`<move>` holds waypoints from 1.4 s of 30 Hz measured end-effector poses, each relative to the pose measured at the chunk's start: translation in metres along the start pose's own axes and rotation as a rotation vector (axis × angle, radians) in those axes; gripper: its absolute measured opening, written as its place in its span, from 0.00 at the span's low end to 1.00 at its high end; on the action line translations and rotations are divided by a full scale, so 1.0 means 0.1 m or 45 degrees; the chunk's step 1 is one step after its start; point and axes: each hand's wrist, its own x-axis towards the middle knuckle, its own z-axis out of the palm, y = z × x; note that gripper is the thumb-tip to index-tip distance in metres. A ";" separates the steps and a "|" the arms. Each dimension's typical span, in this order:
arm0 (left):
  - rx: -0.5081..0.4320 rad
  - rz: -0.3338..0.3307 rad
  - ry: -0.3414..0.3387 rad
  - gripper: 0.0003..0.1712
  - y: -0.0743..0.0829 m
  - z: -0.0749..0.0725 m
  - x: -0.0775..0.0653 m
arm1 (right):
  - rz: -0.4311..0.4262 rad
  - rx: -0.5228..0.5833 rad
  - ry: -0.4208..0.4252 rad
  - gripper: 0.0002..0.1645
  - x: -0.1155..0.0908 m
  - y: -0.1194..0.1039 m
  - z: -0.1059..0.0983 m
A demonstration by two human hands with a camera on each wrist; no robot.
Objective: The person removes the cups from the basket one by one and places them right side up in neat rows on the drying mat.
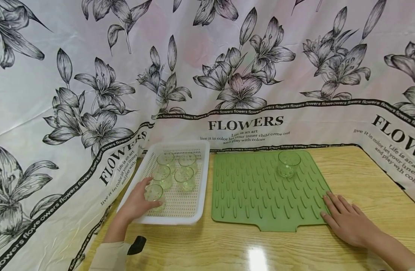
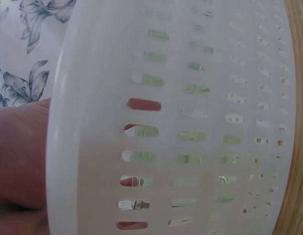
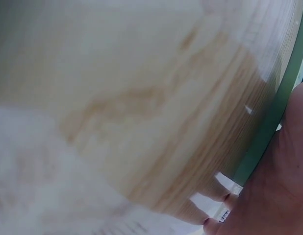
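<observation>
My left hand (image 1: 137, 201) reaches over the left rim of a white perforated plastic basket (image 1: 206, 180). Its thumb and fingers curl round the nearest clear drinking glass (image 1: 154, 192), which stands inside. Behind that one, several more glasses (image 1: 184, 177) stand upright in the basket. The left wrist view is mostly the basket's slotted wall (image 2: 102, 73), with part of the hand (image 2: 19, 156) beside it. At the right edge of a green ridged drying mat (image 1: 254, 188), my right hand (image 1: 349, 222) lies with straight fingers, fingertips at the edge. One glass (image 1: 289, 165) stands upright on the mat's far right part.
Basket and mat sit side by side on a wood-grain table (image 1: 200, 248). A flower-printed cloth (image 1: 180, 75) hangs behind and along both sides. By the left sleeve (image 1: 109, 256) is a small black object (image 1: 137, 245).
</observation>
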 end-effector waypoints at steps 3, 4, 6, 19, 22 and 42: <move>-0.042 -0.036 -0.041 0.58 0.01 -0.01 0.00 | 0.001 -0.003 0.002 0.43 0.00 -0.01 -0.01; -0.052 -0.046 -0.056 0.59 0.01 -0.02 0.00 | 0.001 -0.003 0.002 0.43 0.00 -0.01 -0.01; -0.075 -0.064 -0.084 0.59 0.00 -0.03 0.01 | 0.002 -0.003 0.001 0.43 0.00 -0.01 -0.01; -0.157 -0.156 -0.165 0.56 0.01 -0.05 0.04 | 0.000 -0.018 0.004 0.43 0.02 -0.06 -0.05; -0.182 -0.168 -0.161 0.54 0.01 -0.05 0.04 | 0.000 -0.026 0.009 0.42 0.01 -0.08 -0.07; -0.256 -0.155 -0.092 0.52 -0.04 0.00 0.04 | 0.013 -0.037 0.002 0.42 -0.01 -0.09 -0.08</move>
